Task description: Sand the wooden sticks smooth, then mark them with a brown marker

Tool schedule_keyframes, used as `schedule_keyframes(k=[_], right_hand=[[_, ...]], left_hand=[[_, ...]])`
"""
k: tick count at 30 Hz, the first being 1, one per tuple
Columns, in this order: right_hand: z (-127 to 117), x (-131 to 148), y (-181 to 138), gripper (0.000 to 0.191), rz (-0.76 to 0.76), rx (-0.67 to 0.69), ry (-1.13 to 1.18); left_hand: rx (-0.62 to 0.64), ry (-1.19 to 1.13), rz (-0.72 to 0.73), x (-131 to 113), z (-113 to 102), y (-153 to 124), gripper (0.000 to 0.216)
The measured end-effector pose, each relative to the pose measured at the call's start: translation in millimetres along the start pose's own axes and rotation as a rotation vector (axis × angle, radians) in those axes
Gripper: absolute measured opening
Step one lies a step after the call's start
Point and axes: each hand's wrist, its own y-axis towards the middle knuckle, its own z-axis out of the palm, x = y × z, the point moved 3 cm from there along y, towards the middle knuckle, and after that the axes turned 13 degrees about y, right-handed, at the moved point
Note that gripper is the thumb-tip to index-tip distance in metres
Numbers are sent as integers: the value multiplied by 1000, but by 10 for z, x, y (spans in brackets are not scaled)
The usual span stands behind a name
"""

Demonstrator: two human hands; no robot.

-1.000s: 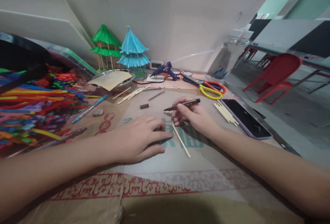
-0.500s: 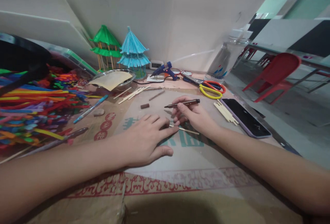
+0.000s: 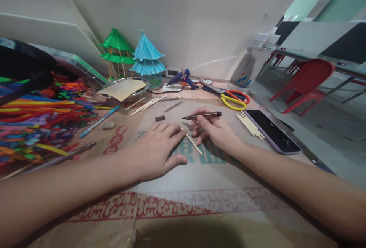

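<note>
My left hand [image 3: 160, 147] lies palm down on the translucent sheet, fingers stretched out and thumb apart. Its index fingertip touches the upper end of a thin pale wooden stick [image 3: 194, 144], which slants toward me. Between the fingers of my right hand [image 3: 213, 130] is an uncapped dark brown marker [image 3: 210, 115], its tip pointing left above the sheet. The marker's brown cap [image 3: 160, 118] rests beyond my left hand. Farther back lies a short brown stick [image 3: 173, 106].
Pale sticks [image 3: 250, 126] lie beside a phone [image 3: 273, 132] on the right. Scissors [image 3: 233, 101], a blue glue gun [image 3: 183, 78] and a water bottle [image 3: 246, 67] are behind. Green [image 3: 116, 48] and blue [image 3: 148, 55] model pavilions stand by the wall. Colourful pipe cleaners [image 3: 37, 114] fill the left.
The wooden stick has swung from nearly level to a steeper slant, its near end closer to me. My left index finger has drawn slightly left and away from me. The right hand stays almost still.
</note>
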Motion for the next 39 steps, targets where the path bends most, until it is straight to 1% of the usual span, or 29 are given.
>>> schedule_keyframes(k=[4,6,10,15,19,25,27,32,36,39], right_hand=[[48,25,-40,31,-34,88,42],[56,24,-46,32,-44,103,40],[38,8,-27,28,-31,69,13],[12,0,-4,20,-18,29,-35],[5,1,-1,21,-2,25,-18],[6,7,4,24,-18,31,-2],[5,1,5,27,-18,33,-5],[-13,10,-9,30,-67,-3,-59],[-43,35,-6,31,-78,-32,-72],[-67,59,14,28,-85,-45,-128]], left_hand=[[-18,-9,51,-20,-16,-1,62],[-16,-22,88,-30,-27,0,57],[-15,-80,125,-25,-38,9,46],[-27,-137,103,11,-46,20,40],[-10,-151,81,34,-47,30,42],[-10,-104,179,10,-36,53,46],[-1,-133,168,15,-29,55,44],[-15,-163,82,38,-41,40,35],[-32,-151,83,32,-44,21,35],[-63,-141,75,32,-47,9,37]])
